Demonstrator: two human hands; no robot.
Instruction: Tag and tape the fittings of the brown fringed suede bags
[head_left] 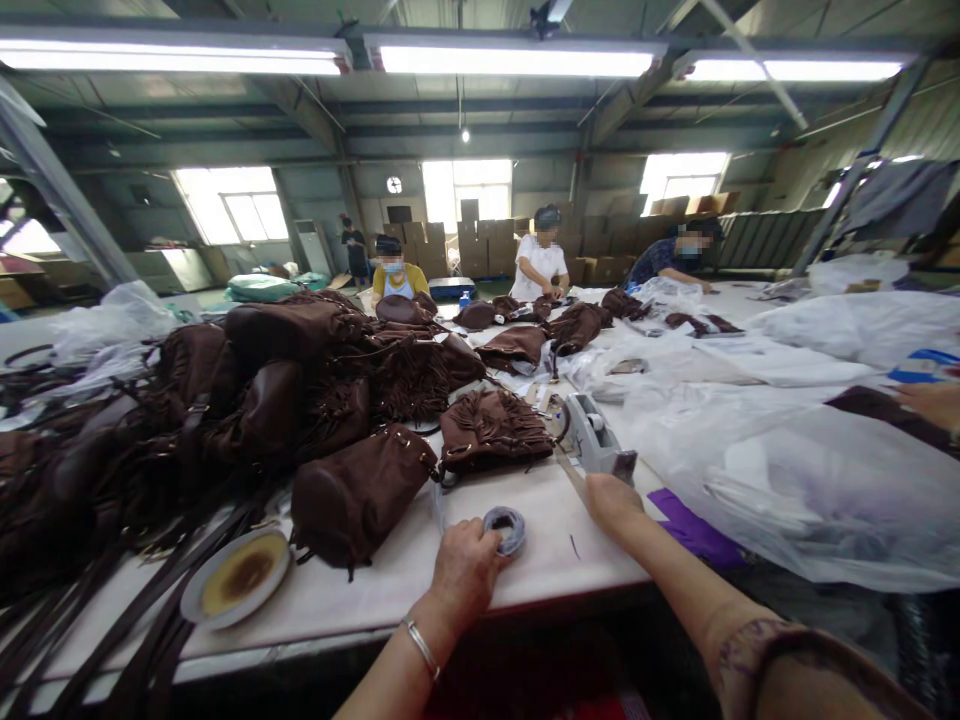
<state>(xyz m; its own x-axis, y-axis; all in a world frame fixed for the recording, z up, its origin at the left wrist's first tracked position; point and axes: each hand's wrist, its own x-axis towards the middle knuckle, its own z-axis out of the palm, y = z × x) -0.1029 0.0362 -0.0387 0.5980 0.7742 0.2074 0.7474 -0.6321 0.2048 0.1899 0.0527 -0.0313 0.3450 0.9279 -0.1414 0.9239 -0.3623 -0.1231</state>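
My left hand (466, 570), with a bangle at the wrist, has its fingers closed on the edge of a small greyish ring-shaped roll (516, 545), which looks like tape, over the near part of the white table. My right hand (613, 497) reaches to the near end of a grey tape dispenser (587, 430); its fingers are hidden, so whether it grips anything does not show. Just beyond my left hand lie a dark brown drawstring bag (375, 490) on its side and a fringed brown bag (491, 430).
Brown bags (262, 400) pile high at left, straps trailing over the edge. A shallow dish (240, 580) with brownish residue sits near the front edge. Clear plastic bags (795, 480) and purple material (694, 530) lie at right. Co-workers (540, 258) are across the table; another person's hand (934, 402) shows far right.
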